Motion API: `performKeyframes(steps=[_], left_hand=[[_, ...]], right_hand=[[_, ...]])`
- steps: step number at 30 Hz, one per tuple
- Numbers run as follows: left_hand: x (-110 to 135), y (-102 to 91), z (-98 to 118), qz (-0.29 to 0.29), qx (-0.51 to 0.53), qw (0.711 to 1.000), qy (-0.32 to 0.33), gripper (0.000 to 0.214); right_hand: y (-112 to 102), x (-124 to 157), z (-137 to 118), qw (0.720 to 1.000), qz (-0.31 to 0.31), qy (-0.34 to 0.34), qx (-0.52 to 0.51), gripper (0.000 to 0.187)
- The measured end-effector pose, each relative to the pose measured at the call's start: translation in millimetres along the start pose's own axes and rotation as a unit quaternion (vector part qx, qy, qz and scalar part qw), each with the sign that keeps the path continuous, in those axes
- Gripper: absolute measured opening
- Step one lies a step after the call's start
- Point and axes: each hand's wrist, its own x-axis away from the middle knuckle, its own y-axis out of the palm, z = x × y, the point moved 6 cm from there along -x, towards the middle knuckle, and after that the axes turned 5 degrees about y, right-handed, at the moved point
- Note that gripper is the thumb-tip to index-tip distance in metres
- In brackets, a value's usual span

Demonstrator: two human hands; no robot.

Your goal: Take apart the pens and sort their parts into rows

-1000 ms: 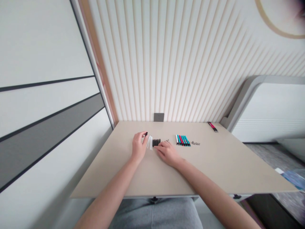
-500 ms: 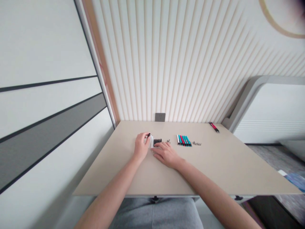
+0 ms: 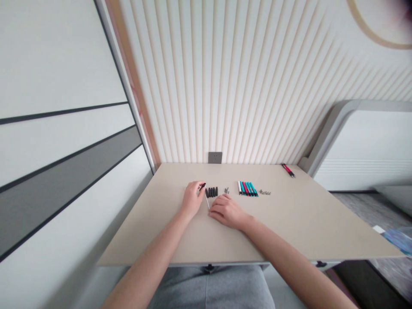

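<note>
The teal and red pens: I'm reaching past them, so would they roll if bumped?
The teal and red pens look round-barrelled and lie loose side by side on the smooth beige tabletop, so they would probably roll if bumped. They look slim, so likely light, and stiff rather than floppy.

The pale beige tabletop (image 3: 289,223) looks smooth and matt, probably laminate. The short black pen parts (image 3: 211,192) are dull plastic, the teal-and-red marker pens (image 3: 247,189) glossier plastic, and the tiny grey screw-like pieces (image 3: 265,192) look metallic. The grey trousers (image 3: 209,289) are soft matt cloth; the cream ribbed wall panelling (image 3: 225,86) is smooth.
</note>
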Motion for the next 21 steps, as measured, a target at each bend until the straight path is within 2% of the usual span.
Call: performKeyframes(steps=[9, 16, 21], left_hand=[[1, 3.8, -2, -0.014, 0.003, 1.0, -0.007, 0.016], [2, 4.7, -5, -0.017, 0.017, 1.0, -0.02, 0.016], [1, 6.6, -5, -0.027, 0.021, 0.999, -0.014, 0.016]], right_hand=[[4, 0, 6, 0.999, -0.004, 0.031, 0.026, 0.025], [-5, 3, 2, 0.999, -0.026, -0.033, -0.027, 0.025], [-9, 5, 14, 0.997, -0.042, 0.018, -0.069, 0.019]])
